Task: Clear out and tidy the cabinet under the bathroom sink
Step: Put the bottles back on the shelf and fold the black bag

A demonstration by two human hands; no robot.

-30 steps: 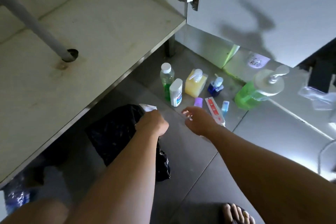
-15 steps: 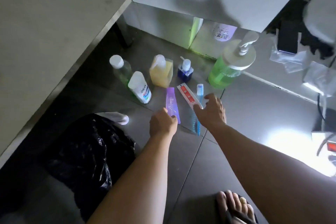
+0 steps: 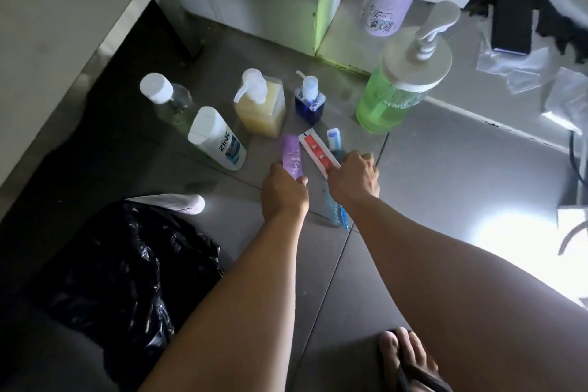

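Note:
Three tubes lie side by side on the grey floor tiles in front of the cabinet. My left hand point(image 3: 284, 192) grips the near end of the purple tube point(image 3: 292, 154). My right hand point(image 3: 353, 177) is curled over the blue tube point(image 3: 334, 140), which passes under it, and its thumb sits at the near end of the red-and-white tube point(image 3: 316, 149). Behind the tubes stand a clear bottle with a white cap point(image 3: 171, 102), a white ZINC bottle point(image 3: 216, 140), a yellow pump bottle point(image 3: 262, 105), a small blue pump bottle point(image 3: 309, 105) and a large green pump bottle point(image 3: 397, 89).
A black rubbish bag point(image 3: 127, 267) sits at the lower left with a white tube point(image 3: 178, 202) at its top edge. The cabinet's shelf point(image 3: 63, 9) juts out at the upper left. A phone point(image 3: 512, 22) and clear plastic bags point(image 3: 525, 70) lie at the right. My sandalled foot point(image 3: 410, 360) is at the bottom.
The view swung down from the cabinet shelf to the floor. My left hand left the black bag and took the purple tube. My right hand's spread fingers curled over the blue tube.

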